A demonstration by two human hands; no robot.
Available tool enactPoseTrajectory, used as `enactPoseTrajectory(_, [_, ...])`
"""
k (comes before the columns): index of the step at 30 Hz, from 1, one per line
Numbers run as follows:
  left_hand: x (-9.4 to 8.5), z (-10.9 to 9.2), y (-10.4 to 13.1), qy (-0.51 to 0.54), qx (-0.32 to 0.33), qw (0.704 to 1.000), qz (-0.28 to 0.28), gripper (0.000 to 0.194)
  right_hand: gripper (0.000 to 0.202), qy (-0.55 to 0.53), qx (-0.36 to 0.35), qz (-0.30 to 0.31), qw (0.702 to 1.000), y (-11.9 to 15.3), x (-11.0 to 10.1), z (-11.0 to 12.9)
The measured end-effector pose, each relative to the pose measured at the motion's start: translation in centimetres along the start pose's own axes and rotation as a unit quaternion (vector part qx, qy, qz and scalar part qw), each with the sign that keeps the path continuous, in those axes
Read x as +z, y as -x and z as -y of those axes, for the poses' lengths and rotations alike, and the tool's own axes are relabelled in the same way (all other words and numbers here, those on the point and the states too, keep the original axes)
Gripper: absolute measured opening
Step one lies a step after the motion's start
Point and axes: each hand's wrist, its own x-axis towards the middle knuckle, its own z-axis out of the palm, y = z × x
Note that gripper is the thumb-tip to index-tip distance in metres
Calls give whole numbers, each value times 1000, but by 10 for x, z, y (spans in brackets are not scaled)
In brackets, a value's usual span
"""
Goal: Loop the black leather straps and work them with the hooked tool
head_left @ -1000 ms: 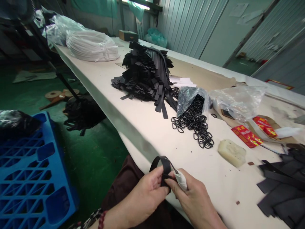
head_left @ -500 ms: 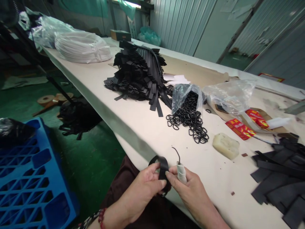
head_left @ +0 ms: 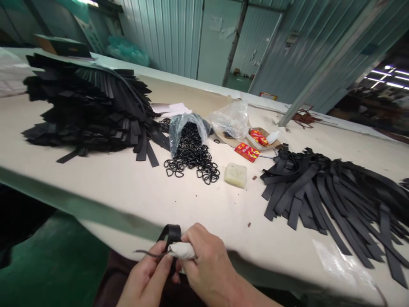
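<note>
My left hand [head_left: 148, 270] pinches a looped black strap [head_left: 173, 233] near the table's front edge. Wrapped in white, the handle of a thin curved tool [head_left: 182, 250] is gripped by my right hand [head_left: 207, 256], whose fingers are closed beside the strap. The tool's dark tip points left, across the left fingers. Black D-shaped rings [head_left: 191, 149] spill from a clear plastic bag [head_left: 175, 132] farther back, with a pale wax-like block [head_left: 235, 175] to their right.
A large pile of black straps [head_left: 92, 106] lies on the left of the table [head_left: 128, 194], and more straps [head_left: 319, 187] fan out on the right. Red packets [head_left: 247, 152] sit behind the block. A slanted metal post [head_left: 322, 70] stands at the back right.
The view has swung right. My right hand has turned so the tool, which pointed up, now points left across the left fingers. The strap is still in my left hand.
</note>
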Motion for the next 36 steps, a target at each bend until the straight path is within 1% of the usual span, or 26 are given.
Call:
enactPoseTrajectory(2, [9,-8,1,38,-14,999,23,21,11,65,-72,-35,995,4,-5,-5])
enactPoseTrajectory(3, [13,-12,1,68,-26,996,43,20,14,97,-115,-60,987,6,-7,-7])
enactPoseTrajectory(5, [22,-18,0,142,-40,985,84,18,15,140,-202,-111,963,9,-12,-13])
enactPoseTrajectory(7, [27,-22,-1,170,-40,977,124,14,13,155,-275,-145,938,11,-17,-19])
enactPoseTrajectory(9, [30,-24,-2,173,-29,975,140,10,22,166,-324,-165,917,11,-22,-23])
enactPoseTrajectory(11, [31,-25,0,176,-25,974,140,10,22,186,-359,-176,898,12,-27,-24])
enactPoseTrajectory(13, [32,-25,2,180,-28,973,142,12,21,207,-377,-183,884,13,-32,-23])
enactPoseTrajectory(17, [35,-25,6,170,-37,977,126,13,21,225,-406,-160,871,14,-41,-25])
enactPoseTrajectory(21, [35,-27,8,93,-11,992,91,16,20,203,-446,-169,855,13,-47,-28])
enactPoseTrajectory(24, [34,-25,9,46,16,996,75,18,22,203,-474,-154,843,11,-52,-27])
enactPoseTrajectory(26, [34,-23,9,43,26,996,69,19,23,205,-492,-142,834,8,-55,-24])
enactPoseTrajectory(29, [36,-17,8,72,26,995,62,17,24,209,-499,-132,830,4,-59,-18])
enactPoseTrajectory(31, [36,-13,7,90,23,993,70,17,25,210,-504,-128,828,0,-60,-13])
enactPoseTrajectory(33, [34,-11,6,93,27,991,92,17,28,211,-510,-126,824,-2,-62,-10])
enactPoseTrajectory(36, [31,-10,6,67,56,990,112,17,32,214,-507,-114,827,-4,-64,-6])
